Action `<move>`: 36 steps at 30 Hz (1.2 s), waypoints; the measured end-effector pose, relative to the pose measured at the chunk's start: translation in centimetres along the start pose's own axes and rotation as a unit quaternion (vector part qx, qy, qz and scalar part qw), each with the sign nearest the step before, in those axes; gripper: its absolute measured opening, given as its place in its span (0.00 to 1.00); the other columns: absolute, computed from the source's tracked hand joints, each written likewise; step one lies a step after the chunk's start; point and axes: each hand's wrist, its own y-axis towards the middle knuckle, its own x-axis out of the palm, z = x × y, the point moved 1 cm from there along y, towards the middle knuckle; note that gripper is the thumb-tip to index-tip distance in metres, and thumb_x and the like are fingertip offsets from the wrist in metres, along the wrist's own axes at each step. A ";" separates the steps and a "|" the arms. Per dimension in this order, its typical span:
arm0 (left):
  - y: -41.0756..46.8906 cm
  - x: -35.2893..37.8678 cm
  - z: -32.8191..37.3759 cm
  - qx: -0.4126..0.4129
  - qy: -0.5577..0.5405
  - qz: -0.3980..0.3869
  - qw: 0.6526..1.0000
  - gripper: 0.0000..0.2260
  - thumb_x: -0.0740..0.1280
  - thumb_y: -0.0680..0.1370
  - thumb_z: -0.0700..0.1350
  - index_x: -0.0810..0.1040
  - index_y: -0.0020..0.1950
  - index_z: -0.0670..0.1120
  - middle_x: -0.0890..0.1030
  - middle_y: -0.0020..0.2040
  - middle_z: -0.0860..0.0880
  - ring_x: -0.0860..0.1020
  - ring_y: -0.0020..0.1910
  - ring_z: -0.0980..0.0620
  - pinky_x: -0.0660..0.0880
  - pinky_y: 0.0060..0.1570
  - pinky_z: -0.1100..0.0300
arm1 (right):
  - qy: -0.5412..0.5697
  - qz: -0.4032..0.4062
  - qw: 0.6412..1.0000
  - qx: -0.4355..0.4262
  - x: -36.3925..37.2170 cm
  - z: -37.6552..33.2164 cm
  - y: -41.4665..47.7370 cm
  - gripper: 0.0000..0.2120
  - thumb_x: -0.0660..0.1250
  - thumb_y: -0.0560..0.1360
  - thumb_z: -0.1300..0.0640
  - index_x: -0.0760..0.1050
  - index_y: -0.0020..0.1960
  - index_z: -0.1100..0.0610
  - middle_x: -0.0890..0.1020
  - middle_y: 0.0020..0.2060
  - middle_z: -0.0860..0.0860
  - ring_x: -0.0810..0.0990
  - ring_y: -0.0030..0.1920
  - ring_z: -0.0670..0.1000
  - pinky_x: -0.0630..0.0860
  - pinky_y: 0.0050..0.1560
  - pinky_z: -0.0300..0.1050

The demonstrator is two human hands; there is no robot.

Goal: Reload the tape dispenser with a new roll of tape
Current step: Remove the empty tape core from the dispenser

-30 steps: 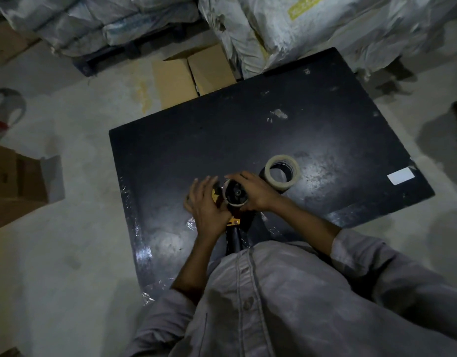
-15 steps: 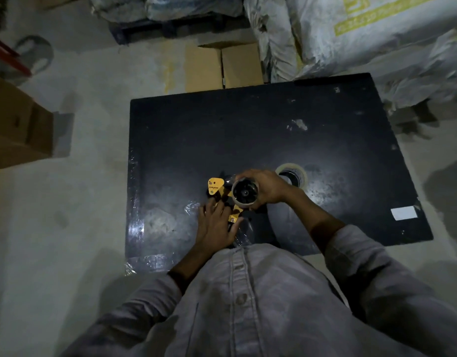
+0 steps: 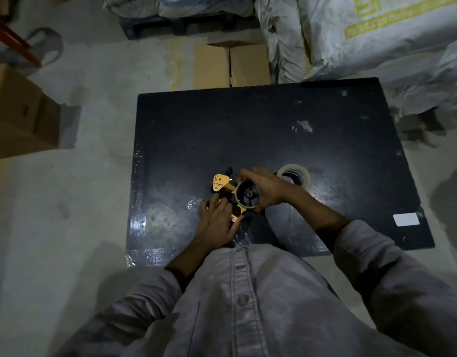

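On the black board (image 3: 325, 124), left hand (image 3: 217, 222) pins the yellow dispenser (image 3: 222, 185); right hand (image 3: 267, 189) grips the spent core (image 3: 248, 194) on its hub. Best pulled straight off, dispenser held firm. New tape roll (image 3: 294, 176) lies just beside the right hand.

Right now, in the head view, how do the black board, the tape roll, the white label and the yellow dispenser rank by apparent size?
1. black board
2. yellow dispenser, partly hidden by hands, so unsure
3. tape roll, partly hidden
4. white label, close to the roll

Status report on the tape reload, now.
Left hand pinning yellow dispenser on black table. Right hand gripping its hub. New roll unloaded behind right hand. Nothing obstructing.
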 end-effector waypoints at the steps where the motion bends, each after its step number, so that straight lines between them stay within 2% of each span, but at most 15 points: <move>1: 0.1 0.0 0.0 0.000 0.001 -0.002 1.000 0.21 0.61 0.86 0.64 0.79 0.58 0.46 0.80 0.62 0.45 0.73 0.72 0.38 0.71 0.64 0.38 | -0.002 0.000 1.000 0.002 -0.1 0.0 0.0 0.49 0.89 0.57 0.46 0.66 0.70 0.44 0.78 0.61 0.53 0.76 0.62 0.56 0.79 0.60 0.57; 3: 0.2 -0.2 0.2 -0.001 0.003 -0.005 1.000 0.22 0.60 0.87 0.64 0.78 0.57 0.46 0.80 0.61 0.45 0.73 0.71 0.38 0.71 0.62 0.39 | -0.001 0.006 1.000 0.005 -0.1 -0.1 0.1 0.49 0.89 0.57 0.43 0.66 0.70 0.47 0.81 0.61 0.52 0.77 0.62 0.55 0.77 0.61 0.53; 5: 0.3 -0.4 0.4 0.001 0.008 -0.006 1.000 0.22 0.60 0.87 0.64 0.78 0.57 0.45 0.80 0.60 0.44 0.74 0.69 0.38 0.71 0.62 0.40 | 0.003 0.033 0.999 0.021 0.1 -0.2 0.0 0.49 0.87 0.58 0.38 0.65 0.70 0.46 0.83 0.61 0.52 0.81 0.60 0.56 0.80 0.61 0.55; 10: 0.7 -0.4 0.8 0.007 0.029 -0.031 0.999 0.24 0.59 0.87 0.65 0.80 0.59 0.45 0.81 0.61 0.44 0.74 0.70 0.38 0.71 0.62 0.40 | 0.042 0.117 0.987 0.100 1.1 -0.7 -0.8 0.45 0.85 0.61 0.31 0.65 0.65 0.48 0.87 0.56 0.53 0.87 0.54 0.60 0.84 0.53 0.57; 16: 0.7 -0.4 1.0 0.021 0.046 -0.051 0.997 0.24 0.57 0.87 0.65 0.79 0.60 0.46 0.81 0.64 0.43 0.73 0.74 0.38 0.71 0.63 0.39 | 0.059 0.088 0.976 0.189 2.1 -0.2 -1.0 0.53 0.79 0.55 0.20 0.74 0.68 0.53 0.85 0.62 0.54 0.84 0.60 0.58 0.83 0.57 0.55; 20: 0.6 -0.5 1.3 0.015 0.048 -0.057 0.997 0.25 0.56 0.88 0.65 0.80 0.64 0.45 0.80 0.65 0.43 0.72 0.74 0.38 0.71 0.65 0.39 | 0.107 0.070 0.967 0.219 3.3 1.9 -0.2 0.56 0.74 0.48 0.11 0.81 0.63 0.48 0.86 0.56 0.47 0.85 0.58 0.51 0.86 0.58 0.54; 23: 0.6 -0.4 1.4 0.010 0.046 -0.050 0.998 0.25 0.56 0.88 0.65 0.80 0.64 0.45 0.80 0.65 0.44 0.72 0.74 0.38 0.70 0.65 0.39 | 0.138 0.090 0.959 0.229 2.8 1.3 -0.8 0.50 0.75 0.51 0.14 0.85 0.59 0.50 0.89 0.50 0.46 0.88 0.50 0.47 0.88 0.54 0.52; 26: 0.7 -0.3 1.3 0.013 0.045 -0.041 0.998 0.26 0.56 0.88 0.65 0.79 0.66 0.45 0.80 0.66 0.44 0.72 0.73 0.38 0.69 0.65 0.39 | 0.203 0.111 0.942 0.244 2.9 0.7 -1.5 0.52 0.77 0.50 0.15 0.85 0.61 0.50 0.90 0.50 0.47 0.89 0.50 0.46 0.89 0.53 0.53; 28: 0.8 -0.3 1.4 0.007 0.047 -0.040 0.998 0.27 0.56 0.88 0.66 0.79 0.69 0.45 0.80 0.66 0.44 0.72 0.73 0.38 0.70 0.65 0.39 | 0.275 0.126 0.916 0.263 3.4 0.5 -1.9 0.50 0.82 0.50 0.18 0.85 0.62 0.50 0.90 0.50 0.47 0.90 0.48 0.46 0.90 0.44 0.54; 29: 0.8 -0.2 1.4 0.002 0.047 -0.040 0.998 0.28 0.56 0.88 0.66 0.78 0.71 0.45 0.79 0.67 0.44 0.72 0.73 0.38 0.70 0.66 0.39 | 0.309 0.132 0.903 0.266 3.7 0.5 -1.9 0.48 0.85 0.53 0.21 0.84 0.62 0.51 0.89 0.51 0.48 0.91 0.48 0.48 0.90 0.40 0.54; 31: 0.8 0.0 1.4 -0.005 0.044 -0.036 0.998 0.28 0.56 0.87 0.66 0.77 0.74 0.46 0.79 0.67 0.45 0.72 0.73 0.39 0.69 0.66 0.39 | 0.355 0.136 0.886 0.267 3.6 -0.1 -2.2 0.42 0.85 0.59 0.26 0.84 0.63 0.52 0.89 0.52 0.50 0.91 0.49 0.50 0.90 0.38 0.53; 34: 0.6 0.3 1.3 -0.002 0.024 -0.014 1.000 0.26 0.58 0.87 0.64 0.78 0.71 0.46 0.80 0.65 0.46 0.74 0.71 0.39 0.69 0.66 0.39 | 0.410 0.121 0.861 0.276 2.9 -0.5 -2.4 0.28 0.81 0.73 0.33 0.85 0.62 0.52 0.89 0.54 0.53 0.91 0.51 0.54 0.91 0.45 0.57; 36: 0.6 0.5 1.3 -0.002 0.006 -0.003 1.000 0.25 0.59 0.87 0.63 0.78 0.72 0.46 0.80 0.63 0.47 0.76 0.67 0.42 0.68 0.65 0.41 | 0.459 0.113 0.829 0.299 2.3 -0.3 -2.5 0.20 0.75 0.81 0.40 0.84 0.62 0.56 0.88 0.57 0.57 0.91 0.54 0.58 0.90 0.49 0.58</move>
